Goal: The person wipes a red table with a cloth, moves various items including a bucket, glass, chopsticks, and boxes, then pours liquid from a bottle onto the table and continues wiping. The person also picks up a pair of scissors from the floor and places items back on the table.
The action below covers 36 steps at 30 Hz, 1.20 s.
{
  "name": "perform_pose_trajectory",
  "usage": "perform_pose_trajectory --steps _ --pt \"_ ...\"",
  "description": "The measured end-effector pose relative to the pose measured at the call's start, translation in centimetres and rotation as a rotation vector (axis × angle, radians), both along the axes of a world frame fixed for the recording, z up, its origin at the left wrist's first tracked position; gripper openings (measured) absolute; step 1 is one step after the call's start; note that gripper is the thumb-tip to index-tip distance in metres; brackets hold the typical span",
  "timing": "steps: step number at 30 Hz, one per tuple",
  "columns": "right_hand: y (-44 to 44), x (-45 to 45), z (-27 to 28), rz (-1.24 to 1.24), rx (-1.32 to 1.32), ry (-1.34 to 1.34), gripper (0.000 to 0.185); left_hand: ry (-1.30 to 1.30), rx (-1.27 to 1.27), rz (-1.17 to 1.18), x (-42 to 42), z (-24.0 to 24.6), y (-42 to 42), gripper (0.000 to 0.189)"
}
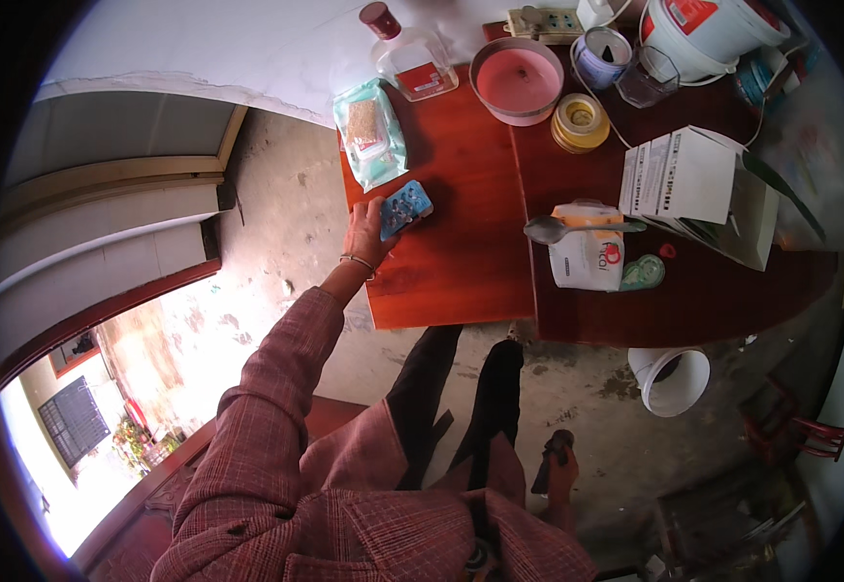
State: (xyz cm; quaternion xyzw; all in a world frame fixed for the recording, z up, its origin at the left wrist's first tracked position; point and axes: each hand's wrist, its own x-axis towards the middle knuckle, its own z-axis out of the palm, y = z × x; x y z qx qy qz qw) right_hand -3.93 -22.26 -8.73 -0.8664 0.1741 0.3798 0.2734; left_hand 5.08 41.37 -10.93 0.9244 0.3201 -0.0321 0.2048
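My left hand [365, 234] is closed around one end of a small blue patterned packet [409, 207], at the left edge of the reddish wooden table [465, 269]. Just beyond it lies a mint-green pack of wipes [371, 156] with a tan sponge-like block [362, 122] on top. Low beside my right leg, my right hand [564, 473] grips a dark, crumpled item [542, 476], perhaps a cloth; its details are too dim to make out. A metal spoon [549, 230] rests across a white-and-orange tissue pack [586, 258] on the table's right half.
Against the wall stand a clear bottle [416, 62], a pink bowl [520, 80], a yellow jar [580, 122], a tin [602, 57] and white buckets [705, 33]. An open white carton [676, 174] is at the right. A white bin [676, 382] sits on the floor by the table.
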Motion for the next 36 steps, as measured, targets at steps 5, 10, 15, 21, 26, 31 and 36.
perform_pose_trajectory --steps 5,10,15,21,26,31,36 --pt "0.4 0.1 0.0 -0.011 -0.062 -0.014 0.045 -0.035 0.200 -0.011 1.0 3.3 -0.8 0.090" --pt "0.5 -0.3 -0.3 -0.008 -0.021 -0.021 0.046 -0.324 0.068 -0.076 9.1 10.8 -3.4 0.090" --pt "0.0 -0.5 -0.6 0.014 -0.040 0.004 0.051 -0.503 0.311 -0.354 19.4 13.6 -4.4 0.059" --pt "-0.4 -1.6 -0.7 -0.080 -0.002 -0.044 0.047 -0.547 0.495 -0.426 19.3 12.5 -2.2 0.020" --pt "-0.3 -2.5 -0.9 -0.106 -0.008 -0.032 0.047 -0.365 0.432 -0.332 13.1 9.9 -0.4 0.012" --pt "-0.2 -2.8 -1.4 -0.120 0.041 -0.063 0.049 -0.228 0.403 -0.327 12.5 4.2 0.5 0.012" --pt "-0.5 -2.6 -1.5 -0.113 0.025 -0.034 0.049 -0.165 0.447 -0.315 13.8 2.9 0.4 0.019"
